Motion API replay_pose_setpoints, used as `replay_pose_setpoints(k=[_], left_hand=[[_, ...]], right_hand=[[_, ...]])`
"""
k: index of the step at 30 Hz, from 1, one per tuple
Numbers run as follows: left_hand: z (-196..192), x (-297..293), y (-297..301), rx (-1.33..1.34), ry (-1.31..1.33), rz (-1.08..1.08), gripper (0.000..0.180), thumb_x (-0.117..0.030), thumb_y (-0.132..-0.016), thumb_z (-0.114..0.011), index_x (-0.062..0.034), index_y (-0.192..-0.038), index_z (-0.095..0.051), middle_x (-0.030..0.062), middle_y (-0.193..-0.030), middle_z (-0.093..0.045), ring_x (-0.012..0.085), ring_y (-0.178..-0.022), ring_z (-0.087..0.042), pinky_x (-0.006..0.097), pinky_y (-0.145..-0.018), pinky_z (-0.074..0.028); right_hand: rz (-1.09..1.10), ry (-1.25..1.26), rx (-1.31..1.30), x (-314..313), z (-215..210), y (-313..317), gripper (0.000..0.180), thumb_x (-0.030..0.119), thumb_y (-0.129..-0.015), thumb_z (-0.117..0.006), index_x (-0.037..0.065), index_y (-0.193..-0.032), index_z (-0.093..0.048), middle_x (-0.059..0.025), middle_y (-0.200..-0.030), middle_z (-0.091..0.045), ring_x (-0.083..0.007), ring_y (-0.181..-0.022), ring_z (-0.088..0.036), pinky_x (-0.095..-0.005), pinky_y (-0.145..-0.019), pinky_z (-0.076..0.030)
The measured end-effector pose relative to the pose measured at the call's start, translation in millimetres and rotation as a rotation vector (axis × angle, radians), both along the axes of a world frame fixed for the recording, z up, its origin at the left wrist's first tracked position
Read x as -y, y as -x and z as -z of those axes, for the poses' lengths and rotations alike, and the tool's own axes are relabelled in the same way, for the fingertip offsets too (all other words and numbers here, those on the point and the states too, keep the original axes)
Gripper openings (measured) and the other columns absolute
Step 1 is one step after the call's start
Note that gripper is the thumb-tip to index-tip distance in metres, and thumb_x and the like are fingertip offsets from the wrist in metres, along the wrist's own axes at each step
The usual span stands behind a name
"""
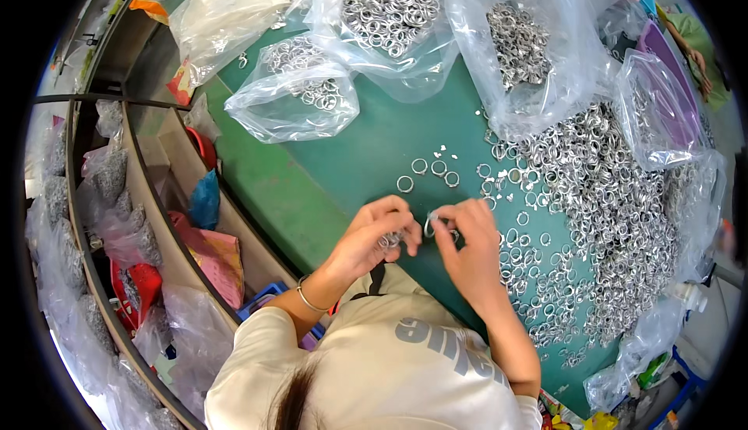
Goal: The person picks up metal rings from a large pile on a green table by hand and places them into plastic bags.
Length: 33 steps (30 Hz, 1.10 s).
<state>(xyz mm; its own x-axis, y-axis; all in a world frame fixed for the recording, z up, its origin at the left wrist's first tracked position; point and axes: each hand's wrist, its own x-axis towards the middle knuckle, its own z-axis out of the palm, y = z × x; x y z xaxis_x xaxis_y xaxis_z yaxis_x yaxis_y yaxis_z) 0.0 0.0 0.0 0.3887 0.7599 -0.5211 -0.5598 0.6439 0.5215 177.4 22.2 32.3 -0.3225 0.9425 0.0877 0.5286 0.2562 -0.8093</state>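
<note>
My left hand (366, 235) is curled around several small silvery metal rings (389, 240) over the near edge of the green tabletop (343, 165). Close beside it, my right hand (471, 243) pinches a single metal ring (429, 225) between thumb and fingertips. Beyond both hands a few loose rings (439, 168) lie on the table with small white bits around them. To the right of my right hand spreads a large heap of metal rings (615, 220), thinning toward me into scattered ones.
Along the far side stand clear plastic bags of rings: a small bag (292, 114), a middle bag (389, 21) and a right bag (518, 48). Shelves (148, 165) with bagged parts line the left. A purple bin (670, 60) and another person's arm (693, 60) are at far right.
</note>
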Motion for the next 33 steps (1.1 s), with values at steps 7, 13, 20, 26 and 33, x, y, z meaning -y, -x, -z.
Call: replay_pose_setpoints(k=[7,13,20,26,33], left_hand=[[-3.3,0.6,-13.3,0.162,0.060,0.216,0.026,-0.026,-0.090,-0.053,-0.0005,-0.085,-0.059,0.0123,-0.078,-0.062,0.0167,-0.061,-0.059,0.021,-0.043,-0.040],[-5.9,-1.9,-14.6,0.231,0.083,0.135,0.022,-0.016,-0.088,-0.054,0.0017,-0.100,-0.060,0.0140,-0.089,-0.062,0.0200,-0.075,-0.062,0.021,-0.045,-0.039],[2.5,2.8,-24.8,0.194,0.100,0.150,0.017,-0.005,-0.085,-0.056,0.0014,-0.100,-0.060,0.0075,-0.082,-0.058,0.0083,-0.058,-0.048,0.019,-0.042,-0.032],[-5.6,2.0,-46.2,0.004,-0.043,0.304,0.013,-0.010,-0.086,-0.058,-0.0005,-0.094,-0.061,0.0029,-0.070,-0.049,0.0086,-0.051,-0.037,0.018,-0.042,-0.026],[-8.3,6.2,-57.3,0.132,0.141,0.202,0.013,-0.008,-0.084,-0.060,0.0015,-0.094,-0.060,0.0021,-0.078,-0.052,0.0079,-0.058,-0.047,0.019,-0.042,-0.030]], right_hand=[[0.280,0.256,-0.235,26.0,-9.5,-27.7,0.028,-0.006,-0.079,-0.054,0.001,-0.105,-0.057,-0.0079,-0.074,-0.047,-0.0163,-0.067,-0.048,-0.0255,-0.059,-0.039],[0.175,-0.074,0.362,40.5,-7.3,-44.0,0.031,0.009,-0.072,-0.068,0.005,-0.102,-0.060,-0.0099,-0.086,-0.046,-0.0263,-0.083,-0.044,-0.0364,-0.073,-0.036],[0.564,-0.075,0.372,79.1,11.4,-85.4,0.029,0.009,-0.069,-0.072,0.005,-0.095,-0.059,-0.0145,-0.094,-0.046,-0.0314,-0.090,-0.043,-0.0409,-0.080,-0.034],[0.580,0.028,0.542,95.7,17.5,-82.6,0.034,0.017,-0.076,-0.067,0.006,-0.106,-0.056,-0.0146,-0.100,-0.044,-0.0322,-0.097,-0.040,-0.0446,-0.084,-0.030],[0.362,-0.174,0.265,85.3,19.5,-69.2,0.026,0.018,-0.068,-0.073,0.009,-0.089,-0.062,-0.0064,-0.091,-0.047,-0.0272,-0.091,-0.044,-0.0407,-0.079,-0.030]])
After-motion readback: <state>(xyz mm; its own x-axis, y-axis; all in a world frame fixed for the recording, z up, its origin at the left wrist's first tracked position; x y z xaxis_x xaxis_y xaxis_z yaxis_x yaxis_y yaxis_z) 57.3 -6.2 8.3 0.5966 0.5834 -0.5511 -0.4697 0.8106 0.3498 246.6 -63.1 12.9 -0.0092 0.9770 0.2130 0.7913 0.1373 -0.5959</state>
